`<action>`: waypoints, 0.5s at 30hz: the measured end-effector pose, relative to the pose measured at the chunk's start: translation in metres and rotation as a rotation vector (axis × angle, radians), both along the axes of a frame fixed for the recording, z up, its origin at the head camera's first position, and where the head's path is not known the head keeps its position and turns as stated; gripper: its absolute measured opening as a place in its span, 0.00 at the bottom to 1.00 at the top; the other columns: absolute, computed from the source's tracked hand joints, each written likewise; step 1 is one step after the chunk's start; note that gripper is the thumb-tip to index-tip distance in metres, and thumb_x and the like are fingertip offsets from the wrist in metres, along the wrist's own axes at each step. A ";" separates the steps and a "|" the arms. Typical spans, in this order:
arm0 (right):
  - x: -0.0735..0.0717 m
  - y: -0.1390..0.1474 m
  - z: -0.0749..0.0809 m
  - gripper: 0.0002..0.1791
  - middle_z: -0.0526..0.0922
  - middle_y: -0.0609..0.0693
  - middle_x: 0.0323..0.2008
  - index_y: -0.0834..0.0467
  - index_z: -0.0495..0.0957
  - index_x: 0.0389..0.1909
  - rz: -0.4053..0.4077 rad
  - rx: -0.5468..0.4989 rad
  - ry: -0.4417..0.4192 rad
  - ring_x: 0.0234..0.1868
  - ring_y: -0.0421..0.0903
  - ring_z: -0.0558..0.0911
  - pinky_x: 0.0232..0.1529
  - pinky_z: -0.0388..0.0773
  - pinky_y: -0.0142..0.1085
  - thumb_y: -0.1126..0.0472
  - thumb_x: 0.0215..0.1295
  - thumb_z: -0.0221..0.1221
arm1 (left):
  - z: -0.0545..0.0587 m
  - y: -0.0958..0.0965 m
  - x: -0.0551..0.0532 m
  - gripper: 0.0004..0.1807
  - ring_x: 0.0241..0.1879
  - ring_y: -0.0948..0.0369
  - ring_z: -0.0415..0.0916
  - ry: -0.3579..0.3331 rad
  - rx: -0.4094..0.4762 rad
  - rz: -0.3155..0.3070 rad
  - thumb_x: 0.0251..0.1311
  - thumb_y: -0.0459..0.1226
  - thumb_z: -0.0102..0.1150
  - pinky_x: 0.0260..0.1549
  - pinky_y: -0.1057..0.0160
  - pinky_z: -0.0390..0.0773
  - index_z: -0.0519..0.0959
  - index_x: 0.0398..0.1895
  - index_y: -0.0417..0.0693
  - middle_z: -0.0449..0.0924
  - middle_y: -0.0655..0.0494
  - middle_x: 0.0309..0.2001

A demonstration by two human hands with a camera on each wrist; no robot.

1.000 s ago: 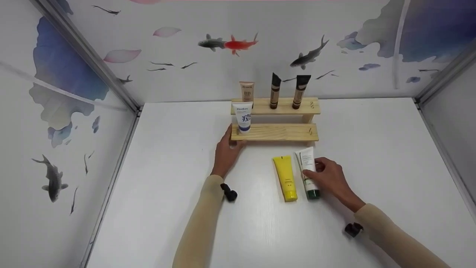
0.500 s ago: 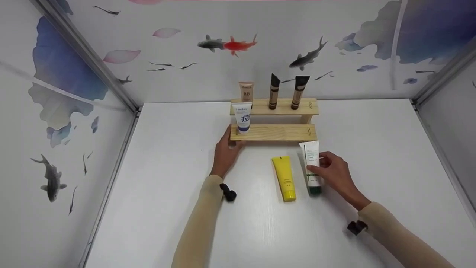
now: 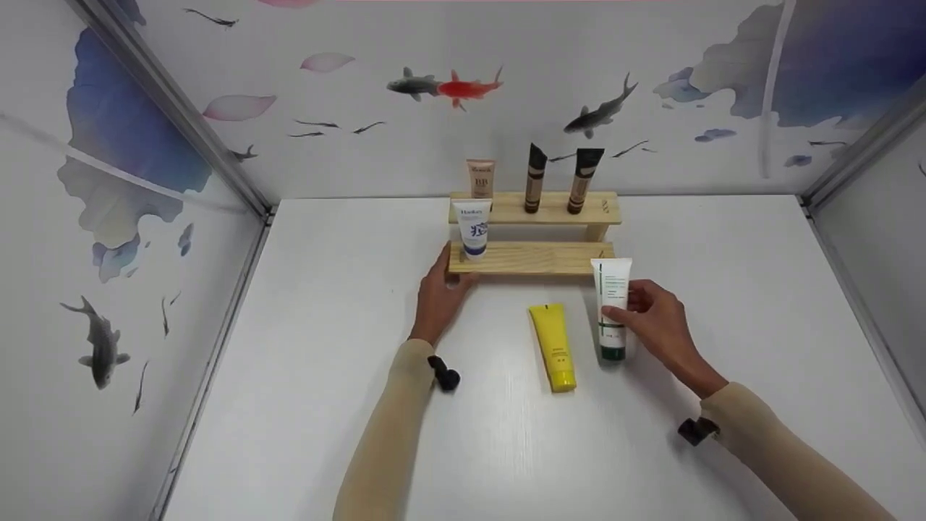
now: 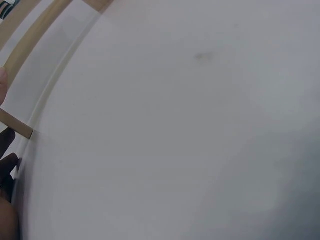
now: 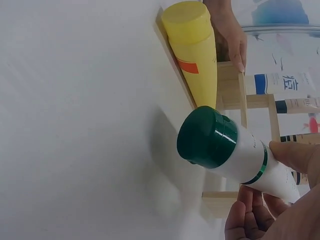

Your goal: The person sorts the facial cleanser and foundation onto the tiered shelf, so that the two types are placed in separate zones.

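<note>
My right fingers (image 5: 237, 218): clamped on the white tube (image 3: 612, 295) around its middle.
White tube: held above the tabletop (image 3: 499, 434), green cap (image 5: 207, 137) toward me, near the right end of the wooden rack (image 3: 535, 258).
My left fingers (image 3: 440, 266): gripping the rack's front left corner.
Yellow tube (image 3: 553, 347): lying on the tabletop, left of the one I hold.

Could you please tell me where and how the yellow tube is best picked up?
I'd pinch the yellow tube by its long sides, just behind the yellow cap, coming from above. It lies on the white table, its flat end toward the wooden rack; the cap end looks rounder and fuller, so likely steadier to grip.
</note>
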State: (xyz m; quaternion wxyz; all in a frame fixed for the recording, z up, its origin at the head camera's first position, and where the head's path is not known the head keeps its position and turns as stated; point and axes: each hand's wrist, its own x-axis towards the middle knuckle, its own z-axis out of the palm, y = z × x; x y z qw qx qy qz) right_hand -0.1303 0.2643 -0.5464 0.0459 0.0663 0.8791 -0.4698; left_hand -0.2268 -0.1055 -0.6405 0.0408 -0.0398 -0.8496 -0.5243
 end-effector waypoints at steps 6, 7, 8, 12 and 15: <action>-0.007 0.000 0.009 0.36 0.82 0.64 0.63 0.65 0.72 0.75 -0.005 -0.018 0.020 0.58 0.58 0.79 0.58 0.76 0.33 0.53 0.74 0.73 | 0.001 0.000 0.000 0.49 0.67 0.55 0.76 0.000 0.011 -0.006 0.76 0.55 0.69 0.70 0.49 0.73 0.56 0.91 0.52 0.70 0.50 0.81; -0.008 0.000 0.011 0.37 0.82 0.64 0.63 0.65 0.72 0.76 -0.006 -0.022 0.025 0.58 0.58 0.79 0.58 0.76 0.33 0.53 0.75 0.73 | 0.002 0.001 0.000 0.49 0.65 0.55 0.77 -0.002 0.013 -0.007 0.76 0.55 0.69 0.69 0.49 0.74 0.56 0.91 0.52 0.71 0.50 0.81; -0.009 0.000 0.012 0.37 0.82 0.64 0.63 0.65 0.72 0.76 -0.006 -0.027 0.030 0.58 0.58 0.79 0.58 0.76 0.32 0.53 0.75 0.73 | 0.002 0.001 0.000 0.49 0.66 0.56 0.76 -0.004 0.010 -0.008 0.76 0.55 0.69 0.70 0.49 0.74 0.56 0.91 0.52 0.70 0.50 0.81; -0.015 0.000 0.018 0.36 0.82 0.63 0.63 0.65 0.72 0.75 -0.005 -0.051 0.058 0.58 0.57 0.78 0.57 0.76 0.28 0.53 0.75 0.73 | 0.002 0.001 0.000 0.49 0.69 0.55 0.75 -0.010 0.002 -0.008 0.76 0.56 0.69 0.72 0.49 0.72 0.56 0.91 0.51 0.69 0.49 0.82; -0.021 -0.002 0.022 0.35 0.82 0.63 0.63 0.65 0.73 0.74 -0.003 -0.065 0.088 0.58 0.56 0.79 0.57 0.76 0.27 0.54 0.75 0.73 | 0.002 0.000 0.000 0.50 0.69 0.54 0.76 -0.010 -0.004 -0.003 0.75 0.57 0.68 0.72 0.49 0.73 0.56 0.91 0.51 0.71 0.49 0.81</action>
